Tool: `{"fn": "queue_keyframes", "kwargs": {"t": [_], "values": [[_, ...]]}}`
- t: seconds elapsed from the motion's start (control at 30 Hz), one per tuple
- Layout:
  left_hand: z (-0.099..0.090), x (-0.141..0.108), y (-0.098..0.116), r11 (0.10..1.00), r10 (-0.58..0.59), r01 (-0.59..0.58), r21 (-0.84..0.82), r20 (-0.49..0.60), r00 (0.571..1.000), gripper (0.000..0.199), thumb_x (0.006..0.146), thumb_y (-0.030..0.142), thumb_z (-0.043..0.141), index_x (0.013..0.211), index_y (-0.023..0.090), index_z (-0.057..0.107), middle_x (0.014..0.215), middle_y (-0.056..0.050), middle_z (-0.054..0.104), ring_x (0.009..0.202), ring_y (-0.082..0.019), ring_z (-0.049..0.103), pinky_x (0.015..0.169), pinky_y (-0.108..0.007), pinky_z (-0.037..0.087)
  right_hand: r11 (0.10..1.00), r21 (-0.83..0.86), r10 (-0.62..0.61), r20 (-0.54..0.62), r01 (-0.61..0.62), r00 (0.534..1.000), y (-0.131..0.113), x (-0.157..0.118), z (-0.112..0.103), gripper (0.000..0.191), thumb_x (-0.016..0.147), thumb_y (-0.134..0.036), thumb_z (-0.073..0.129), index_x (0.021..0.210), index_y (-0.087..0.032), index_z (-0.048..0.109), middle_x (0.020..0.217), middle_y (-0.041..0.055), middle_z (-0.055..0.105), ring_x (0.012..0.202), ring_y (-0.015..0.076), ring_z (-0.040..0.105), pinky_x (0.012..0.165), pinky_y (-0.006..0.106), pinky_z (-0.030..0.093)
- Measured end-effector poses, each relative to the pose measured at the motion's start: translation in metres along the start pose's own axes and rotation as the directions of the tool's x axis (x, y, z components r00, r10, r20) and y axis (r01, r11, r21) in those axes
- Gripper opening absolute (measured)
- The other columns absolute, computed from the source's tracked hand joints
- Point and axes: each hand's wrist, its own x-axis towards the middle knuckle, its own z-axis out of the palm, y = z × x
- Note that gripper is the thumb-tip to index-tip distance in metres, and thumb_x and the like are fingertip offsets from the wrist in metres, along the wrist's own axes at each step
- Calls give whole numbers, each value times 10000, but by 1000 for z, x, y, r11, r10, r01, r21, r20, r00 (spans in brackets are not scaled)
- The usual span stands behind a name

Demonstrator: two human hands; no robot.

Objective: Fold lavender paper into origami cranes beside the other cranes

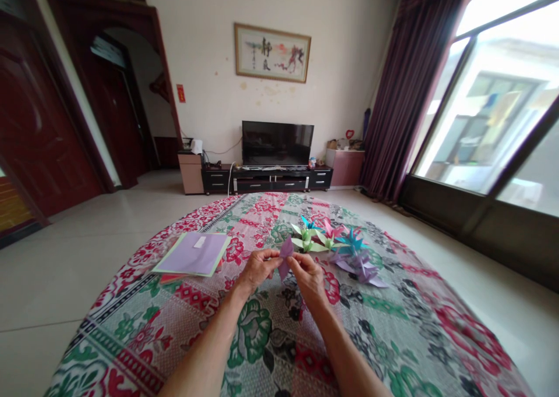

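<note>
A small folded purple paper (pixel 286 249) is held upright above the table's middle, pointed at top and bottom. My left hand (pixel 261 268) pinches its left side, fingers closed on it. From the right, my right hand (pixel 307 270) grips the same paper between thumb and fingers. Just beyond and to the right lie several folded paper cranes: green (pixel 308 240), blue (pixel 351 241), pink (pixel 332 231) and purple (pixel 364 268). At the left rests a stack of square paper sheets (pixel 190 255), purple on top, with a small white piece (pixel 200 242) on it.
A flowered cloth (pixel 174 333) covers the round table. Across the floor stand a television (pixel 278 144) and a low black cabinet (pixel 253 183). Purple curtains (pixel 393 106) and a large window are at the right, dark red doors at the left.
</note>
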Motion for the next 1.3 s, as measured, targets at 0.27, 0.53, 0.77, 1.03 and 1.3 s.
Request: {"fn": "queue_keyframes", "kwargs": {"t": [0.27, 0.53, 0.77, 1.03, 1.3], "values": [[7, 0, 1, 998, 57, -57, 5, -57, 997, 314, 708, 367, 612, 916, 140, 673, 666, -20, 650, 576, -117, 558, 542, -211, 421, 989, 85, 109, 97, -118, 989, -2, -6, 6, 378, 690, -481, 616, 867, -148, 623, 568, -4, 608, 448, 107, 523, 453, 226, 449], [3, 2, -4, 995, 99, -101, -13, -103, 990, 262, 691, 354, 649, 839, 141, 683, 586, 12, 596, 573, -103, 519, 563, -201, 412, 964, 215, 124, 167, -159, 978, -4, -7, 5, 380, 652, -465, 686, 874, -167, 607, 691, 34, 684, 617, 157, 638, 571, 244, 487], [4, 3, -8, 986, 86, -90, -139, -38, 996, 264, 687, 332, 660, 868, 141, 670, 594, 6, 626, 581, -122, 560, 596, -227, 437, 945, 255, 163, 170, -203, 972, -10, -8, 3, 367, 633, -466, 700, 837, -177, 601, 688, 22, 682, 646, 168, 648, 580, 245, 477], [5, -2, -2, 982, 87, -94, -164, -47, 995, 197, 691, 307, 638, 789, 143, 686, 922, -45, 673, 844, -175, 599, 758, -252, 441, 929, 275, 207, 166, -246, 964, -14, -10, 3, 317, 645, -448, 688, 769, -164, 620, 675, 29, 673, 645, 167, 637, 587, 253, 476], [3, 4, -13, 993, 86, -94, -70, -105, 991, 211, 700, 313, 598, 717, 137, 713, 960, -70, 658, 849, -191, 582, 758, -277, 433, 910, 271, 273, 179, -314, 945, -4, -6, 2, 322, 627, -461, 693, 745, -172, 613, 686, 19, 662, 657, 169, 639, 594, 254, 485]]}}
